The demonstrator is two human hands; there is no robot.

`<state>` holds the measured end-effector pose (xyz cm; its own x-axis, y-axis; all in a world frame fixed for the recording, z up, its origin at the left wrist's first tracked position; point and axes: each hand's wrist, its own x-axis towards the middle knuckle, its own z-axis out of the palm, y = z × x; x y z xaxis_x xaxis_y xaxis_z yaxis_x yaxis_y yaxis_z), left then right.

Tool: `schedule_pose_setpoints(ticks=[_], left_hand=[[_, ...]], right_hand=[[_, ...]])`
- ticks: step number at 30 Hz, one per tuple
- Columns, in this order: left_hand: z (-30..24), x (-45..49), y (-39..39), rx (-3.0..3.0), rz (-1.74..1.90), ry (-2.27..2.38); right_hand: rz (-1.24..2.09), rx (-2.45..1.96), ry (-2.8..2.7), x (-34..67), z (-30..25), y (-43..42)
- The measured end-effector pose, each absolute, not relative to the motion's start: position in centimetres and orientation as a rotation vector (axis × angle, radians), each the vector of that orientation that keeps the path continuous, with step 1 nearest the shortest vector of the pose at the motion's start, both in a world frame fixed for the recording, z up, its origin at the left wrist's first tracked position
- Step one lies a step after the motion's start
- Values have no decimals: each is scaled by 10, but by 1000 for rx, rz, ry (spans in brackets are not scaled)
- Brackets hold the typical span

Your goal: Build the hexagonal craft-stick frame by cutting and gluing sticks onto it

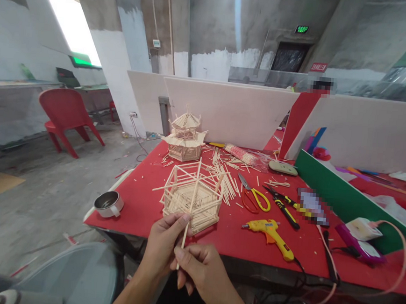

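A thin wooden stick (pixel 184 235) slants up from my hands, its far part overlapping a hexagonal stick frame (pixel 206 219) near the table's front edge. My left hand (pixel 168 236) pinches the stick between thumb and fingers, just in front of the frame. Lower down, close to the stick's near end, my right hand (pixel 199 264) has it between thumb and curled fingers. Whether the stick touches the frame, I cannot tell. Behind the frame stands a pagoda model (pixel 185 143) made of similar sticks, with two tiers of roof.
On the red table (pixel 217 242), loose sticks (pixel 230 187) lie beyond the frame. To the right are scissors (pixel 252 195), pliers (pixel 285 207) and a yellow glue gun (pixel 270 234) with its cord. A metal cup (pixel 109 204) sits at the left corner. A green divider (pixel 346 201) borders the right side.
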<state>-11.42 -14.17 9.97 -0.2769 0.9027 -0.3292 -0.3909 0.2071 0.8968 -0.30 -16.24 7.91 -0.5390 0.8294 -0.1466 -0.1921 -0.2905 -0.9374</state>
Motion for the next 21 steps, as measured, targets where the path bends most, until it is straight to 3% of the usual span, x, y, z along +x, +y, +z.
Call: schedule_pose_setpoints(ticks=[21], left_hand=[[96, -115, -139, 579, 1365, 1280]], right_hand=[[1911, -854, -1223, -3, 77, -160]])
